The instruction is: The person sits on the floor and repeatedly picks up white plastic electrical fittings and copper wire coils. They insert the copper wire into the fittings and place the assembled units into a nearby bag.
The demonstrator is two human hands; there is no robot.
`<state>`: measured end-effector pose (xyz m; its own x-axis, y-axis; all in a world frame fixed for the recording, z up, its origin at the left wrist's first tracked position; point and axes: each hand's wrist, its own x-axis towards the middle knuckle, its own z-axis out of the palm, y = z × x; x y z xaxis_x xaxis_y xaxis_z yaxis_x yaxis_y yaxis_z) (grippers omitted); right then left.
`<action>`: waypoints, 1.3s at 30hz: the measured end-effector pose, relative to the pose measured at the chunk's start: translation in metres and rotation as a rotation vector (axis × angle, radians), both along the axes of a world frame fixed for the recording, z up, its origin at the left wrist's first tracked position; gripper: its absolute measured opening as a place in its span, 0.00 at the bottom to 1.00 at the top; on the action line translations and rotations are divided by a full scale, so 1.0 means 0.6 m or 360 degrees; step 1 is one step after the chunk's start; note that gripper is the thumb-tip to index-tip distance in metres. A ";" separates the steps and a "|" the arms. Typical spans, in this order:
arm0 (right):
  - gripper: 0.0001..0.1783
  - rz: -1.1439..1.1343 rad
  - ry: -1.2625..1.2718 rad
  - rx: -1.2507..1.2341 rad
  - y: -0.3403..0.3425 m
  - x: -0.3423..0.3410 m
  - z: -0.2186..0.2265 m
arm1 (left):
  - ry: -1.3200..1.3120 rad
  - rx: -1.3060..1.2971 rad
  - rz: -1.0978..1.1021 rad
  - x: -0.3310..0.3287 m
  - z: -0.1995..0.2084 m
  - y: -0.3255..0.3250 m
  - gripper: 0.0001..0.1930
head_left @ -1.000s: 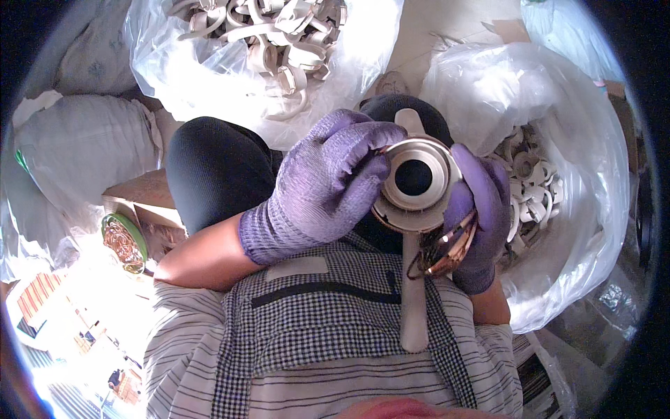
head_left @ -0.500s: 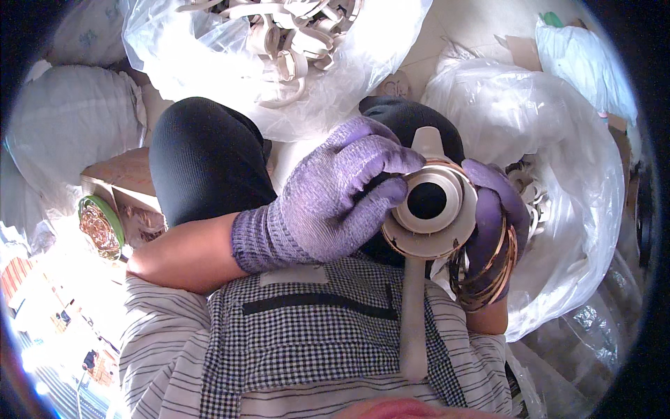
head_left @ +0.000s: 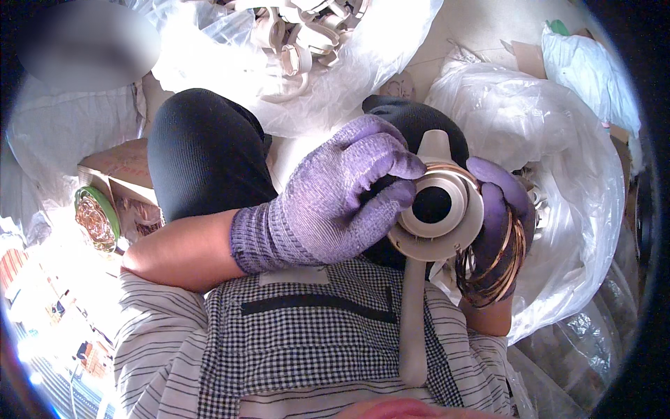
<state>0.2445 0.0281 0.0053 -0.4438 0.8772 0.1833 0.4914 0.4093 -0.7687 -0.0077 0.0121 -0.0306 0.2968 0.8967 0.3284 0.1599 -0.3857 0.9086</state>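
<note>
A beige round plastic part [head_left: 413, 321] with a dark round opening sits before my chest. Its long arm points toward me, and a short tab sticks out at the far side. A thin copper-coloured ring [head_left: 453, 167] lies along the far rim of its collar. My left hand [head_left: 335, 192], in a purple knit glove, pinches at the collar's left side where the ring runs; the exact grip is partly hidden. My gloved right hand [head_left: 499, 192] grips the part's right side, fingers partly hidden. Several loose copper-coloured rings [head_left: 515, 255] hang in a bunch from the right hand.
An open clear plastic bag [head_left: 335, 105] of beige plastic parts stands ahead. Another large clear bag [head_left: 579, 209] stands at the right. At the left are a cardboard box [head_left: 122, 164] and a green-rimmed round container [head_left: 108, 202] holding copper-coloured rings. My knees flank the middle.
The plastic part and both hands have shifted slightly to the right. The copper-coloured ring now shows raised along the collar's far rim. A pale blurred shape covers the upper left.
</note>
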 end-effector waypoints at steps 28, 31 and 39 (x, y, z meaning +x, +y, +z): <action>0.54 0.0410 -0.0117 -0.0081 -0.001 0.023 -0.029 | 0.0388 -0.0024 -0.0134 0.005 0.024 0.002 0.52; 0.53 0.0359 -0.0099 -0.0080 -0.002 0.020 -0.032 | 0.0405 0.0182 -0.0046 0.019 0.000 0.006 0.53; 0.50 0.0214 -0.0001 -0.0269 0.004 -0.013 -0.006 | 0.0399 0.0212 -0.0054 0.025 -0.032 0.014 0.53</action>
<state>0.2366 0.0305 0.0018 -0.5591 0.8282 0.0385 0.4416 0.3368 -0.8316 0.0075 0.0205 -0.0498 0.4127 0.8388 0.3552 0.3582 -0.5080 0.7834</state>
